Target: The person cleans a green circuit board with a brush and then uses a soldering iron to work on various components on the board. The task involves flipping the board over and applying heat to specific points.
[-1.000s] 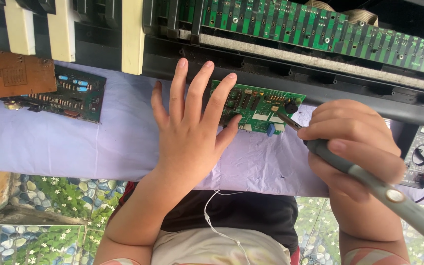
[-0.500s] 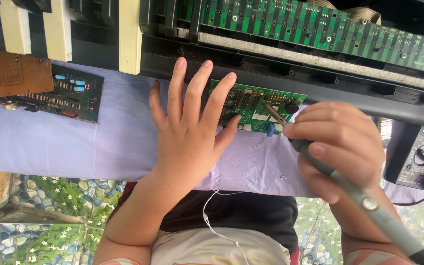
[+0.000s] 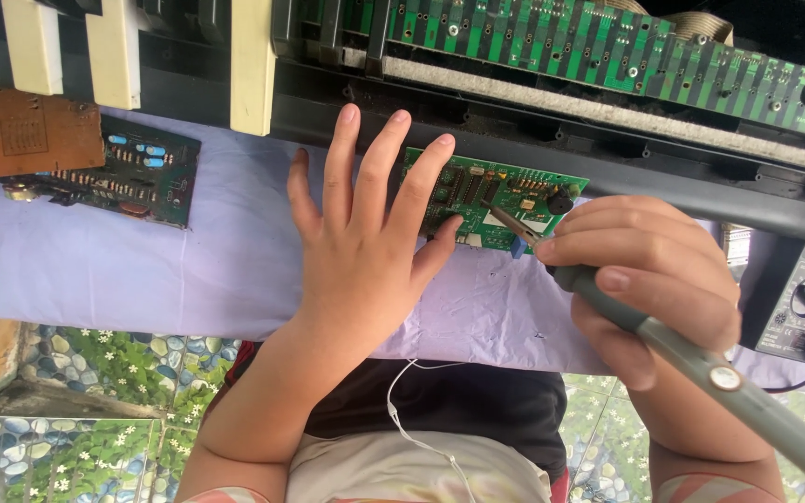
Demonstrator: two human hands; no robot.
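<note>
On lilac cloth: left hand (image 3: 361, 251) fingers spread over green circuit board (image 3: 505, 200); right hand (image 3: 649, 279) fingers clamped on soldering iron (image 3: 701, 368).

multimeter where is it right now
In the head view the multimeter lies at the far right edge of the lilac cloth, just beyond the right hand.

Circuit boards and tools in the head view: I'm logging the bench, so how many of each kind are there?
Loose green circuit boards on the cloth: 2, one under the left hand at, one at
Brown board: 1
Long green board in the opened keyboard: 1
Soldering iron: 1, in the right hand
Multimeter: 1
Total: 6
</note>
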